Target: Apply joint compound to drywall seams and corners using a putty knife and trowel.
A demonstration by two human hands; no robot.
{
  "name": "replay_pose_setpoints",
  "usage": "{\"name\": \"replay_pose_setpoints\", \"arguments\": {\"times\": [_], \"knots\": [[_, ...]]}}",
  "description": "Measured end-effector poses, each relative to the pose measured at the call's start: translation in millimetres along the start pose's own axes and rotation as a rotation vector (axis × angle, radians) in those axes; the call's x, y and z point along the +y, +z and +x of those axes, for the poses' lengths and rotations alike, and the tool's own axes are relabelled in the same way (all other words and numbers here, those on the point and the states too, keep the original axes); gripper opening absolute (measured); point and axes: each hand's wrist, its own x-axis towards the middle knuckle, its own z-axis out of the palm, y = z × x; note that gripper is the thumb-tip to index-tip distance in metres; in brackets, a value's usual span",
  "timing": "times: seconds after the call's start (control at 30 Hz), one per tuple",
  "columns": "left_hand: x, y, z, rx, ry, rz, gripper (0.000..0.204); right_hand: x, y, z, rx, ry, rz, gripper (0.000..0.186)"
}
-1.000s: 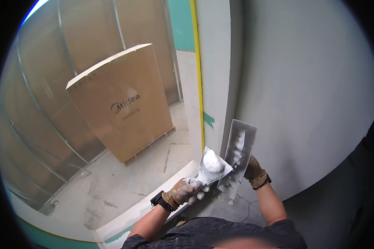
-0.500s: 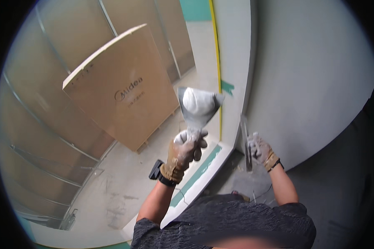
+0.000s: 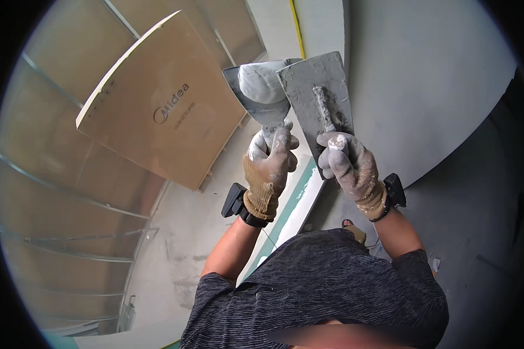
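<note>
My gloved left hand [image 3: 272,156] is closed round the handle of a wide putty knife [image 3: 245,102], held up with its blade away from me. A thick lump of white putty [image 3: 263,82] lies on that blade. In my gloved right hand [image 3: 350,166] is the handle of a flat rectangular plastering trowel [image 3: 339,75], its back smeared with dried grey material. The trowel's left edge overlaps the right side of the putty knife's blade; whether the two touch is hard to tell. White residue coats both gloves' fingers.
A large cardboard box [image 3: 151,110] stands at the left on the concrete floor [image 3: 163,262], before a brown panelled wall with metal studs [image 3: 46,186]. Close on the right rises a broad pale wall panel [image 3: 413,99]. A white ledge with a green strip [image 3: 294,200] runs below my hands.
My right hand has swung the trowel up and left, from beside the pale panel to the putty knife. My left hand has risen slightly with the putty, and the view has shifted.
</note>
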Motion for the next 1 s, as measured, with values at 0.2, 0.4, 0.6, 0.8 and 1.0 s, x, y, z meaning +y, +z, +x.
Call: {"name": "replay_pose_setpoints", "arguments": {"times": [0.2,0.4,0.6,0.8,1.0], "knots": [[-37,-25,3,0.098,0.412,0.35,0.02,22,13,22,0.105,-0.072,-0.077,0.042],[-87,-51,-8,0.088,0.145,0.074,0.022,68,6,95,0.213,0.087,0.387,0.033],[-100,-74,-18,-0.053,-0.241,-0.133,0.028,-6,-47,281,0.185,-0.142,0.342,0.037],[-113,-70,4,-0.176,-0.299,-0.227,0.028,-168,-65,497,0.527,-0.626,-0.378,0.047],[-106,-47,53,-0.155,-0.296,-0.238,0.027,-308,-25,589,0.349,-0.552,-0.243,0.054]]}}
